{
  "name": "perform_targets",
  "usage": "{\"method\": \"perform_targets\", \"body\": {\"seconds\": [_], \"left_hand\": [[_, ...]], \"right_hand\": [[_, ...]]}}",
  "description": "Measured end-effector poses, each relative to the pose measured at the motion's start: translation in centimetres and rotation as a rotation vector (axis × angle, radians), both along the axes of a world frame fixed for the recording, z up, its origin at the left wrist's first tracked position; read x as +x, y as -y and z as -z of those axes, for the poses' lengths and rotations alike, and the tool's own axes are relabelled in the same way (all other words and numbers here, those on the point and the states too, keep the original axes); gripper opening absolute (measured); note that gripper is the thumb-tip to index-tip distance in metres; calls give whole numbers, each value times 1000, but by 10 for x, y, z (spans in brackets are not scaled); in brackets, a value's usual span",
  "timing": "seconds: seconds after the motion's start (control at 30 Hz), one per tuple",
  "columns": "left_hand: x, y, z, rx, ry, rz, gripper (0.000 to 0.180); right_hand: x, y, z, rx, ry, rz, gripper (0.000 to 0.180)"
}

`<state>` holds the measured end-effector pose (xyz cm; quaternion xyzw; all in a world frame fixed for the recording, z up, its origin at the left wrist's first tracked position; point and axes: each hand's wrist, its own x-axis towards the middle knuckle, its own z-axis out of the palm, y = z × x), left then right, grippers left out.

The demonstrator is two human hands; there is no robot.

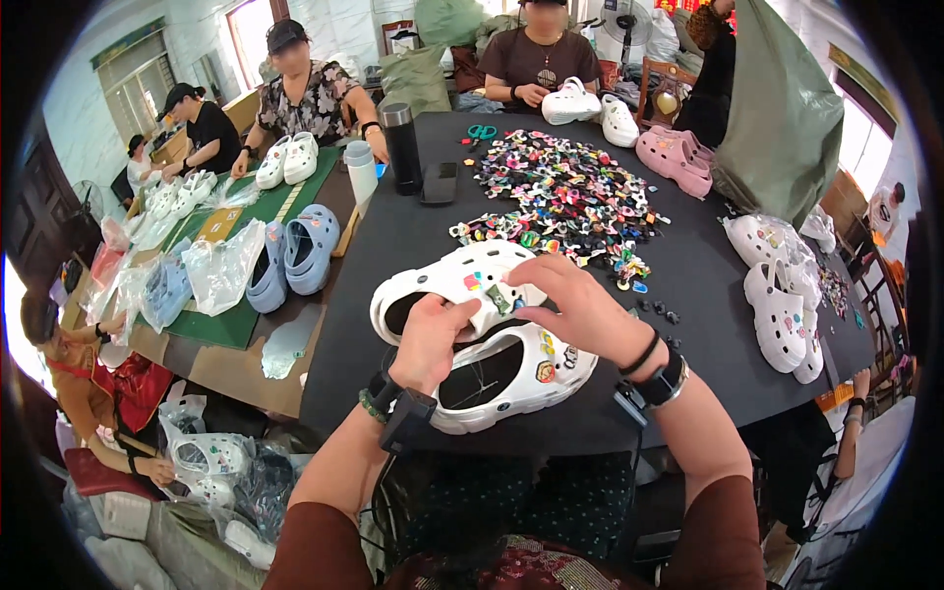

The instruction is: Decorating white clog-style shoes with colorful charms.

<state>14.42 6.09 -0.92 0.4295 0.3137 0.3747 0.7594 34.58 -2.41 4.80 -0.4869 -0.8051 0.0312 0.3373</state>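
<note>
Both hands, left hand (pixel 430 341) and right hand (pixel 573 300), gripping white clog (pixel 447 280) near black table's (pixel 688 265) front edge, charm pile (pixel 560 197) mid-table beyond.

White clogs (pixel 472 285) on black table (pixel 688 275), multicoloured charms (pixel 565 192).

Bright daylight from windows (pixel 251 29) at upper left and right (pixel 865 138) evenly lights my view, with soft shadows, strong fisheye bending and a black rim, distant figures slightly soft.
</note>
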Motion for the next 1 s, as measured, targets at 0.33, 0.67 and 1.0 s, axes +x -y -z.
{"method": "perform_targets", "body": {"seconds": [0.33, 0.67, 1.0], "left_hand": [[-5, -6, 10, -122, 17, 101, 19], [-6, -8, 13, -176, 104, 125, 16], [-1, 0, 15, -99, 30, 27, 16]], "right_hand": [[-18, -64, 8, -52, 153, -121, 39], [-21, -71, 9, -142, 131, -95, 32], [-16, -81, 17, -174, -197, 41, 10]]}}
